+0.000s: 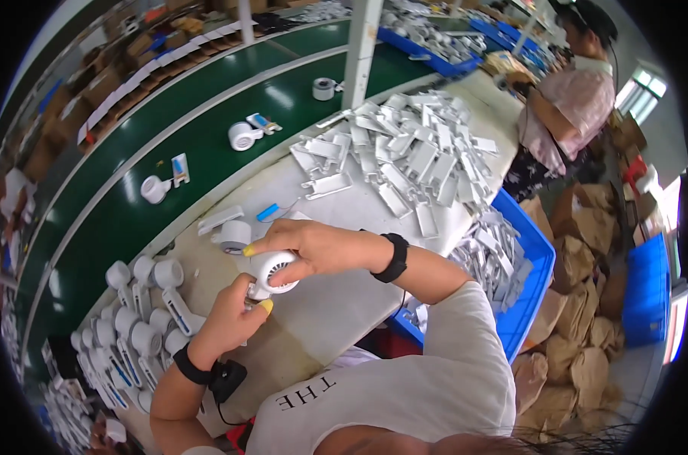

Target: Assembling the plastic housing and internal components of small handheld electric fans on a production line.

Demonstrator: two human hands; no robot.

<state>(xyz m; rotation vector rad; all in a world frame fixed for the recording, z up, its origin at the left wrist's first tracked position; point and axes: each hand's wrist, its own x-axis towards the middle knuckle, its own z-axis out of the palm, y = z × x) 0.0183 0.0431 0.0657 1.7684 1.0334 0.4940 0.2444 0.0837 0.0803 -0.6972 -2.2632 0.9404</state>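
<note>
Currently L hand (236,315) grip pinching wht fan (267,267) low, R hand (306,244) grip wrapped round fan head; blue cyl. (267,212) nearby on tabletop (321,309), casings (421,161) piled beyond.

Brt overall | R windows (644,92) blown out | belt (207,111) glare | fisheye-bent edges

A white, rounded fan head (264,267) is held over the pale surface (291,341), a little left of the centre of the frame and just below mid-height. Its smooth shell looks glossy, and a round grille with dark, radiating slots faces the camera, tilted toward the right of the frame. The right hand's fingers (302,244) span the head and partly cover the grille; the left hand's fingers (245,307) pinch its lower-left end, largely hiding that part.
</note>
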